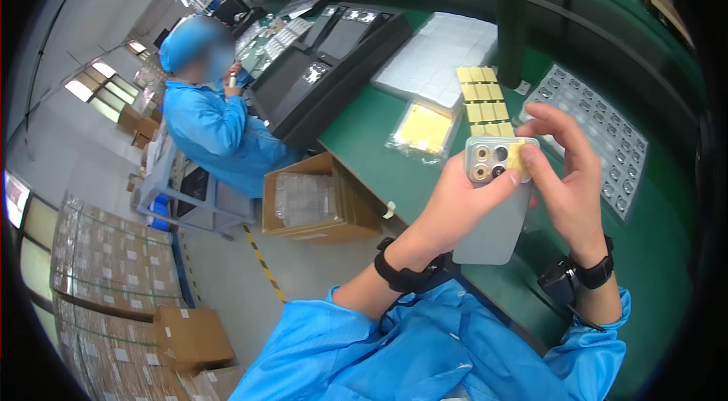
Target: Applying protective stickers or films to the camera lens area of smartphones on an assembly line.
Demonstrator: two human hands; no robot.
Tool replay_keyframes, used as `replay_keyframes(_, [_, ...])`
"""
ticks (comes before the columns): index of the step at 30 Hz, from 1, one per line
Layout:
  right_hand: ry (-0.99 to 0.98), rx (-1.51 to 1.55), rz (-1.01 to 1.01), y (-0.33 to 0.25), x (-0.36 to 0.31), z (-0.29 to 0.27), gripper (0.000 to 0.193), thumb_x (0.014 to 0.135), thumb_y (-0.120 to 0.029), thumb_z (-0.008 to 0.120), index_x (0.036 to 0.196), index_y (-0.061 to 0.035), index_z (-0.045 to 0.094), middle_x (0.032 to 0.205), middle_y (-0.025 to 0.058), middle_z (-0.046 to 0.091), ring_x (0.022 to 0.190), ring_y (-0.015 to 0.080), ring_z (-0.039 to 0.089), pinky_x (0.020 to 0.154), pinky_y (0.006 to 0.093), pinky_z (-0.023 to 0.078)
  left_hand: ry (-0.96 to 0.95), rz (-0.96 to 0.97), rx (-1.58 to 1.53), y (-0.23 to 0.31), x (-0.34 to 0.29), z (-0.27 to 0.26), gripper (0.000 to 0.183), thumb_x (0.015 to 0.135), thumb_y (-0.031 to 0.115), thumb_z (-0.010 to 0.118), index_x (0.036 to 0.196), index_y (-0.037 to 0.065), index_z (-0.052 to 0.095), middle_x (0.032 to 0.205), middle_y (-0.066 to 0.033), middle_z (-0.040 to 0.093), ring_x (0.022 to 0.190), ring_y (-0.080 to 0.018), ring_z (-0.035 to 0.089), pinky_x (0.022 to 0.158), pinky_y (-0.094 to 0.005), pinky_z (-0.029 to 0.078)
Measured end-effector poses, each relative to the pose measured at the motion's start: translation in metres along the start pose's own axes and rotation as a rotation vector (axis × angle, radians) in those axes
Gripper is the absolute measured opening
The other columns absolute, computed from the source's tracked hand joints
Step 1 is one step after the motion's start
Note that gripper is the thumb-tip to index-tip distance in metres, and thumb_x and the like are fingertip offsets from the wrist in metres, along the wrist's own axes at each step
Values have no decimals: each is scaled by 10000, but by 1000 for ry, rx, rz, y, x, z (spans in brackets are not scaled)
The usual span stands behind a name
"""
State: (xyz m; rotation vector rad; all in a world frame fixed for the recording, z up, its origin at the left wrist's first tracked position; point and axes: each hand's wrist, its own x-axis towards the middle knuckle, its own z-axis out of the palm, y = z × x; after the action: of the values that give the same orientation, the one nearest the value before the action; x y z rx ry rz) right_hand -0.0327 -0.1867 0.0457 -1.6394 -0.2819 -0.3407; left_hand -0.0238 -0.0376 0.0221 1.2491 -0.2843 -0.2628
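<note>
My left hand (447, 204) is closed around a grey smartphone (493, 238), its back turned up toward me. Several round lenses sit in the phone's camera block (489, 163), some with gold-coloured rings. A small yellow sticker (516, 154) covers the block's right side, and my left thumb reaches its lower edge. My right hand (565, 181) grips the phone's upper right corner with its thumb pressed on the sticker; its index finger arches above, apart from the phone. Just beyond the phone lies a strip of yellow stickers (485, 107) in rows.
Right of the stickers lies a clear tray (595, 135) of round parts. A bag of yellow sheets (423, 128) and a white tray stack (441, 56) lie farther back on the green bench. An open carton (322, 230) stands at left, near a co-worker in blue (212, 120).
</note>
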Motion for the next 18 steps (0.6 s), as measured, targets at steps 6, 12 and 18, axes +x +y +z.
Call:
replay_keyframes(6, [-58,71,63,25,4,-22,101,910,-88,601,910,11,620,983,64,613,708,75,570,457,202,449,-149,-81,-149,12,8,6,257,932,123,576,1153,-7,562,945,-56,645,804,-137,663,697,-273,536])
replay_keyframes(12, [-109,82,149,22,8,-13,135,926,-104,593,867,16,610,968,79,615,643,77,540,513,212,443,-225,-107,-146,0,20,-13,298,940,162,591,1183,-1,540,987,-78,648,821,-164,678,705,-285,549])
replay_keyframes(18, [-75,151,232,26,6,-19,264,962,-221,560,862,16,622,951,73,613,663,78,523,575,215,433,-270,-117,-173,-5,25,-14,323,939,174,588,1200,-5,522,983,-113,658,819,-190,686,719,-311,557])
